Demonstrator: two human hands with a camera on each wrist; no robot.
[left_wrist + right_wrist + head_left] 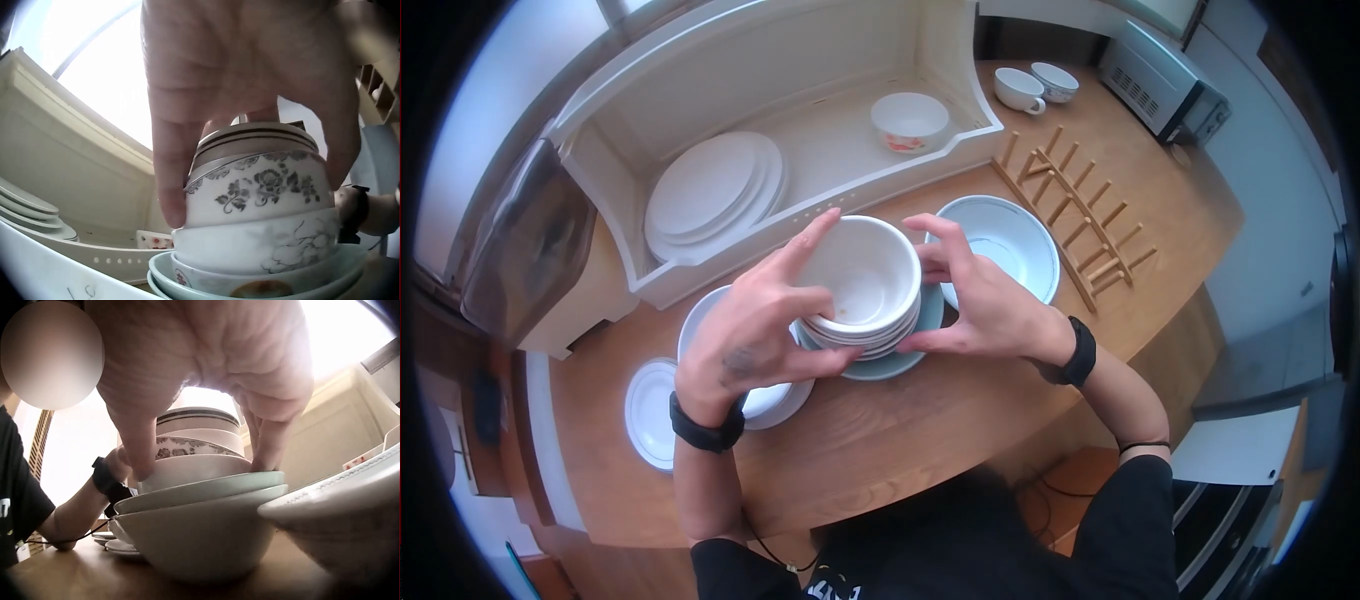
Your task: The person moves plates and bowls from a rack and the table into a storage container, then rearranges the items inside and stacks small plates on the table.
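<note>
Several white bowls (860, 270) stand nested in a stack on pale green bowls (888, 369) at the middle of the table. From the left, my left hand (760, 325) grips the stack, thumb low and fingers at the rim. My right hand (990, 300) holds its right side between thumb and fingers. The left wrist view shows a dark floral bowl (259, 190) under one with brown bands (256, 140). A white bowl (194, 472) rests in the green one (206, 492) in the right wrist view, with my fingertips against it.
A light blue bowl (1000, 240) sits right of the stack, near a wooden peg rack (1090, 215). White plates (710, 190) and a bowl (910, 122) lie in the cream rack behind. Small plates (650, 415) are at left; cups (1018, 90) and a toaster oven (1155, 75) stand back right.
</note>
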